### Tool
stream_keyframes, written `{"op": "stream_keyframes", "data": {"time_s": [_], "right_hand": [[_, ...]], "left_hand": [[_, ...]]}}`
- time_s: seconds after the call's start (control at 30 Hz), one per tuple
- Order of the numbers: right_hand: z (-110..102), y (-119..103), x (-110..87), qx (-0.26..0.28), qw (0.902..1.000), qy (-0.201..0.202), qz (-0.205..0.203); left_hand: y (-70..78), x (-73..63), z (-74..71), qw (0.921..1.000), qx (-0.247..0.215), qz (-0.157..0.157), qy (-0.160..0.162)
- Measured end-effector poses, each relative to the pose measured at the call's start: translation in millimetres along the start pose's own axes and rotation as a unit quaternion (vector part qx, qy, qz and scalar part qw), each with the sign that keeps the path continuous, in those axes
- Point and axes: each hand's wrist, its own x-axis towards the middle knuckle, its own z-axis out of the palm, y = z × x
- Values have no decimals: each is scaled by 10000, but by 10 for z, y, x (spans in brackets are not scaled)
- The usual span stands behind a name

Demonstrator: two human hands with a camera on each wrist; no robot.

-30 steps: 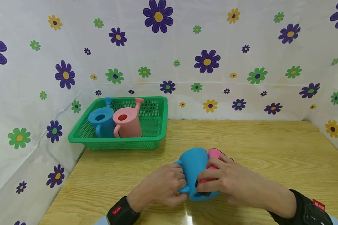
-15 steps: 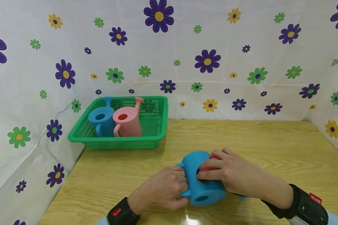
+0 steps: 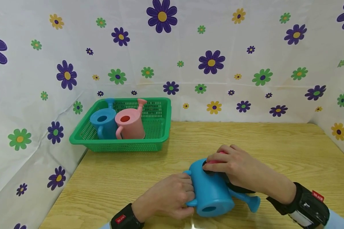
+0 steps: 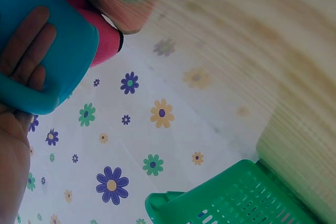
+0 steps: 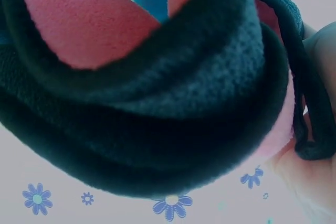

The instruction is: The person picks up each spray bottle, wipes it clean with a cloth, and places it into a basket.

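A blue watering can [image 3: 210, 195] is tilted over the front of the table, its top hole facing toward me and its spout [image 3: 253, 203] pointing right. My left hand [image 3: 169, 195] grips its handle, with the fingers passing through the loop in the left wrist view. Bunched in my right hand [image 3: 240, 170] is a pink cloth [image 5: 86, 22] with black edging, held against the can's upper side. Folds of the cloth fill most of the right wrist view. Whether the can touches the table is hidden.
A green basket [image 3: 126, 147] stands at the back left of the wooden table [image 3: 263, 143]. In it are a second blue watering can [image 3: 107, 127] and a pink watering can [image 3: 133, 125], side by side. A flower-patterned white sheet [image 3: 183, 41] hangs behind.
The can has moved slightly toward me and right, and turned so its top hole and spout now show. My right hand has moved the cloth up along its side. My left hand keeps the handle.
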Motion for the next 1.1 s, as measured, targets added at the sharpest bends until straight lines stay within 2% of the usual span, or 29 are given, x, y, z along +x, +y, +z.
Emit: {"op": "stream_keyframes", "data": {"time_s": [0.3,0.67,0.83,1.1], "right_hand": [[70,82,-38,-4,9996,131,262],[50,162,-83,-7,9975,645,303],[51,164,-107,82,9964,814,238],[-5,109,-126,200,9973,639,287]], "left_hand": [[50,16,2,9998,1,112,159],[71,32,-7,9994,-161,65,292],[71,34,-26,9996,-59,117,244],[47,-1,-29,10000,-16,-17,27]]}}
